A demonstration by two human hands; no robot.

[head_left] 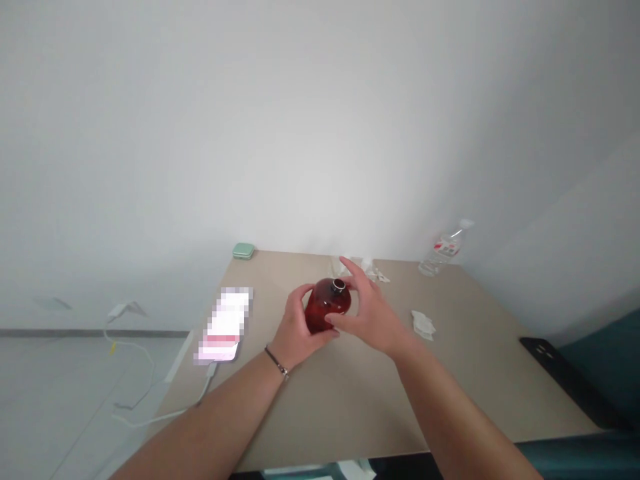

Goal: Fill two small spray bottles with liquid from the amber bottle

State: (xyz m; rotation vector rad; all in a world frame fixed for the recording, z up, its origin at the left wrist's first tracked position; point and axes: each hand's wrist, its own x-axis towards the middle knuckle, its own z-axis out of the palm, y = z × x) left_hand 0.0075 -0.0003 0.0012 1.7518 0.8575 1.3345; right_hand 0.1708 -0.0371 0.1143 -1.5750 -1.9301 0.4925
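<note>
A rounded, dark red see-through bottle [320, 308] is held up over the table, its short neck, with a pale ring at the mouth, tipped a little to the right. Wrapped round its left side and base is my left hand [296, 327], a thin dark bracelet on the wrist. My right hand [369, 310] grips the right side, thumb across the front and a finger at the neck. Its index finger sticks out, off the bottle. The tips of the other right fingers are hidden behind the glass.
On the beige table [320, 413], a lit phone [225, 327] with a white cable [203, 387] lies left. A green case [243, 251] sits at the far left corner, a clear water bottle [446, 248] far right. Crumpled tissue [423, 325] lies right. A black object [560, 380] lines the right edge.
</note>
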